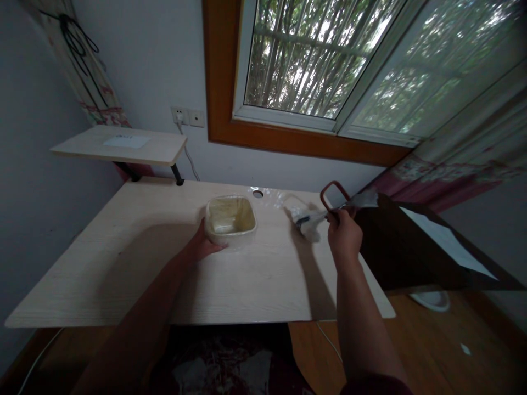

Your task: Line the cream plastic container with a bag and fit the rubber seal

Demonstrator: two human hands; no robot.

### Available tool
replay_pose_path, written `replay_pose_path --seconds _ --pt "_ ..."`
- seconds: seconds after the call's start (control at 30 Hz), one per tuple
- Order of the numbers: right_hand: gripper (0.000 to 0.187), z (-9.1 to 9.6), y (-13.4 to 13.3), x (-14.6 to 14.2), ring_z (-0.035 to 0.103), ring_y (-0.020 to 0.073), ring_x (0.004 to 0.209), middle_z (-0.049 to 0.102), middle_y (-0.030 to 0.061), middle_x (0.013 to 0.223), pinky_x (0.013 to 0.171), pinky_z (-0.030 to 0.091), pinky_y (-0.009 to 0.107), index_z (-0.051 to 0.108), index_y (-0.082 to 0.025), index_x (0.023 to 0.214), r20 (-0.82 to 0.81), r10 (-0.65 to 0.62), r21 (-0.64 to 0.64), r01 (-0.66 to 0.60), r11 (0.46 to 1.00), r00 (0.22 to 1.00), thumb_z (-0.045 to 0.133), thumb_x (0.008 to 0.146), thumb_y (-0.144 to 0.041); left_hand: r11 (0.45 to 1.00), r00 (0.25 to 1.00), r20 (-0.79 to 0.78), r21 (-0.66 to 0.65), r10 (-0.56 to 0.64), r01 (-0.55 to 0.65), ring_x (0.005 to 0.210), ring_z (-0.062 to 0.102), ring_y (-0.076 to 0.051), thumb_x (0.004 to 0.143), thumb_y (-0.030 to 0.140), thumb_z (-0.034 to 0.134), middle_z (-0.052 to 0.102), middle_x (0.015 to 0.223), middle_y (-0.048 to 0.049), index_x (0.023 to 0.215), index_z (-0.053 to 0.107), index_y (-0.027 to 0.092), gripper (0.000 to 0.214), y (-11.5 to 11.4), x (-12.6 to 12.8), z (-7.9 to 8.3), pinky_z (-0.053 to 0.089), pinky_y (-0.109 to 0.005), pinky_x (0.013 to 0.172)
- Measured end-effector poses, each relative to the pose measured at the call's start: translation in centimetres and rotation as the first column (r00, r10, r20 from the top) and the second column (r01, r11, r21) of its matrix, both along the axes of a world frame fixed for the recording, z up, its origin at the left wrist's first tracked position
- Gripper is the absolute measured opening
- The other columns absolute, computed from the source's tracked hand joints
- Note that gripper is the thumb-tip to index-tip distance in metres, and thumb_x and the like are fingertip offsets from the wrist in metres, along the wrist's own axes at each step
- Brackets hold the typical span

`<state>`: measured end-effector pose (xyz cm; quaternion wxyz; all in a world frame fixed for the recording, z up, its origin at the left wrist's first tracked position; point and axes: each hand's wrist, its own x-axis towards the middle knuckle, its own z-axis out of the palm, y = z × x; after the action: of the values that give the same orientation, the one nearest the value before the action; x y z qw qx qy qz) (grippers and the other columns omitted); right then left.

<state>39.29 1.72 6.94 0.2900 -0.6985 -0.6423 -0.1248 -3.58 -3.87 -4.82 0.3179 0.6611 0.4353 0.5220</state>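
Note:
Over the pale desk, my left hand (205, 241) is curled round the left and front sides of a rounded-square plastic container (231, 236). The container's top is uncovered, its walls are cloudy, and its inside looks yellowish and bare. Further right, my right hand (345, 235) is closed in a pinch over the desk's right part. From its fingers a reddish-brown rounded loop (322, 193) sticks up, together with crumpled clear plastic (364, 198). A clear piece with a dark blue mark (303, 220) shows just left of that hand; whether it is joined to the loop I cannot tell.
A small raised shelf (164, 144) with a paper label (127, 141) stands at the desk's back left. The desk (263, 285) has a cable hole (257, 194) near the wall. Right of it is a dark brown surface (382, 241) bearing a white sheet (447, 241).

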Motion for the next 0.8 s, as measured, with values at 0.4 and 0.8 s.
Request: replay_pose_path --seconds 0.4,0.8 --pt "0.033 2.2 1.6 3.7 0.053 0.0290 0.100 0.075 0.0159 0.097 0.092 0.035 0.042 0.077 -0.014 0.107 0.102 -0.073 0.324 0.036 0.945 0.992 0.054 0.099 -0.035 1.000 0.998 -0.065 0.001 0.026 -0.026 0.140 0.043 -0.044 0.061 0.049 0.090 0.044 0.148 -0.0200 0.150 0.030 0.021 0.111 0.1 -0.2 -0.5 0.031 -0.067 0.119" --pt "0.026 -0.9 0.6 0.1 0.054 0.0275 0.095 0.074 0.0105 0.096 0.087 0.041 0.038 0.076 -0.022 0.112 0.339 0.449 -0.026 -0.469 0.883 0.827 0.058 0.093 -0.023 0.999 0.998 -0.037 -0.007 0.041 -0.042 0.135 0.049 -0.043 0.059 0.050 0.091 0.050 0.145 -0.0207 0.151 0.033 0.019 0.113 0.0 0.2 0.0 0.035 -0.066 0.116"
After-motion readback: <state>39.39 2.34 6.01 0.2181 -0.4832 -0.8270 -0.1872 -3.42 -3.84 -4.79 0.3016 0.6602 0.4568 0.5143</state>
